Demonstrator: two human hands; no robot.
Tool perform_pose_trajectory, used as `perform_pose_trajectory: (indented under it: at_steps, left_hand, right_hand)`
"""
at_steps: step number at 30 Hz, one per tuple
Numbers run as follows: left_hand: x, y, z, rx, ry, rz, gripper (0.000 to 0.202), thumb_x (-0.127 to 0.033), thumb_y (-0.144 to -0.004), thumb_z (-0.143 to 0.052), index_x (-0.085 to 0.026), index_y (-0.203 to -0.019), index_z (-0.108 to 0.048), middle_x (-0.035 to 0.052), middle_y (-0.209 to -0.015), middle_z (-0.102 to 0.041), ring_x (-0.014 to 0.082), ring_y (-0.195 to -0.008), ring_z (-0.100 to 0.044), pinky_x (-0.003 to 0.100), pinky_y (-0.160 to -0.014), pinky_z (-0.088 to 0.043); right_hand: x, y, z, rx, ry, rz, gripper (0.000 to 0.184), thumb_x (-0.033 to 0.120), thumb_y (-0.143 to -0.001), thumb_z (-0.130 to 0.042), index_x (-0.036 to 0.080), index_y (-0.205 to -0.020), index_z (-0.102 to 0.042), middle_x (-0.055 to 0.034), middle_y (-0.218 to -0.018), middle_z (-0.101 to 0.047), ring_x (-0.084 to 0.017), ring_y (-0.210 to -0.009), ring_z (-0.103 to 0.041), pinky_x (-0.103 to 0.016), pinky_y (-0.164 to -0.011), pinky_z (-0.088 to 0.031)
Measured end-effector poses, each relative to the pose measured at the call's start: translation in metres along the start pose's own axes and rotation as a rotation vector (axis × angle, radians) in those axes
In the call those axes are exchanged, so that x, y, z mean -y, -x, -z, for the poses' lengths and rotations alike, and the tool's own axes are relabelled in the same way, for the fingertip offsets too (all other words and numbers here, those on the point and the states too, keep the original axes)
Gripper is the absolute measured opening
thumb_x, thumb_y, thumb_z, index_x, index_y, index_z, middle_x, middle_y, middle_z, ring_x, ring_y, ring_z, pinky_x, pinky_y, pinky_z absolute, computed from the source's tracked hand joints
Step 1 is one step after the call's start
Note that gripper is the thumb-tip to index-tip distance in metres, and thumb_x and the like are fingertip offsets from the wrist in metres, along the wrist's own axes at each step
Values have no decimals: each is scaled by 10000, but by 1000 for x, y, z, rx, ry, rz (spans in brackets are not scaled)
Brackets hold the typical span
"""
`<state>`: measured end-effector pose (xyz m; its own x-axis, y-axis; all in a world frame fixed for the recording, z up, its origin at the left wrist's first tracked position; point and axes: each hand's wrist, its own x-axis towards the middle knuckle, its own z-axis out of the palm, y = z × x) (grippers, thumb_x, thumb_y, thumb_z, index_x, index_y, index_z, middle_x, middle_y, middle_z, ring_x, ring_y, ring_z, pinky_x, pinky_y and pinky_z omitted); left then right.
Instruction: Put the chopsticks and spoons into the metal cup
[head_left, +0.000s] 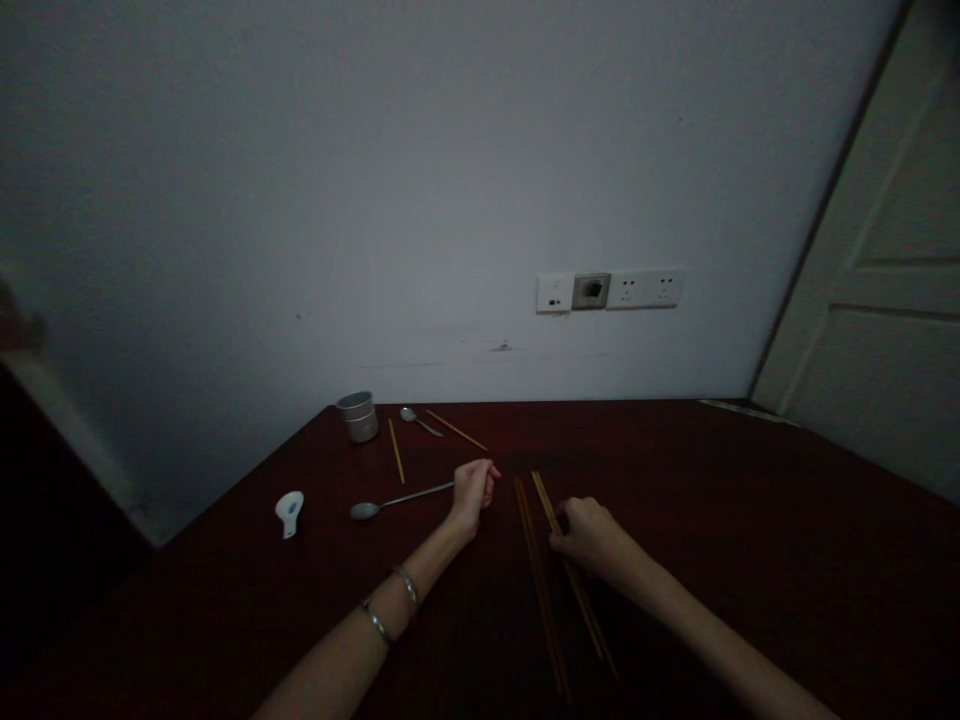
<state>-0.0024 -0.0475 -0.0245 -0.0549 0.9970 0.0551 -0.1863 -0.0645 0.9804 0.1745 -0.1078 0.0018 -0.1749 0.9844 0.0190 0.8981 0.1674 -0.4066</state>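
A long metal spoon lies flat, bowl toward eight o'clock. Thin wooden chopsticks lie side by side at its four o'clock, running eleven to five.

Reference: metal cup on the dark table.

- Left hand: right of the cup and nearer the camera, fingers curled over the handle end of the long spoon.
- Right hand: farther right of the cup and nearer still, fingers bent, resting on the chopsticks.
- Ceramic spoon: left of the cup, nearer the camera.
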Motion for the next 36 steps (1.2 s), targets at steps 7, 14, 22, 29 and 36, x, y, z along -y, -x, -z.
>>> perform_pose_trajectory:
  at_steps: [7,14,22,29,36]
  left_hand:
    - [0,-1,2,1,21,7,218,-350,-661,-480,-154,-565,-480,-87,-360,-313,23,-290,-203,171,-334,-101]
    - [-3,1,0,-1,58,2,198,-328,-657,-481,-156,-559,-477,-89,-341,-307,25,-284,-204,170,-329,-103]
    - [-2,1,0,5,79,-2,190,-305,-663,-484,-148,-556,-491,-84,-340,-319,26,-285,-212,168,-317,-105]
    - [-1,4,1,16,91,-12,207,-322,-663,-490,-142,-560,-489,-80,-352,-329,24,-288,-213,167,-320,-99]
    - [-48,-9,12,27,110,-31,241,-370,-677,-473,-143,-597,-490,-80,-384,-331,24,-290,-217,165,-319,-118]
  right_hand:
    - [-4,-1,6,62,-301,-2,164,179,-598,-600,129,-742,-660,-56,-601,-629,-133,-432,-565,-174,-310,-371]
    - [-4,-2,8,102,-372,-25,197,174,-598,-583,113,-777,-641,-68,-632,-646,-124,-363,-552,-174,-248,-384]
    - [-3,-2,7,139,-419,-41,221,145,-606,-578,106,-816,-632,-45,-577,-633,-116,-364,-559,-142,-266,-384]
    - [-1,-4,10,187,-394,-73,216,208,-653,-570,101,-834,-615,-61,-602,-641,-135,-379,-571,-185,-285,-415]
    - [11,-40,47,48,-241,76,167,234,-695,-556,105,-767,-635,-50,-565,-627,-120,-452,-584,-168,-376,-420]
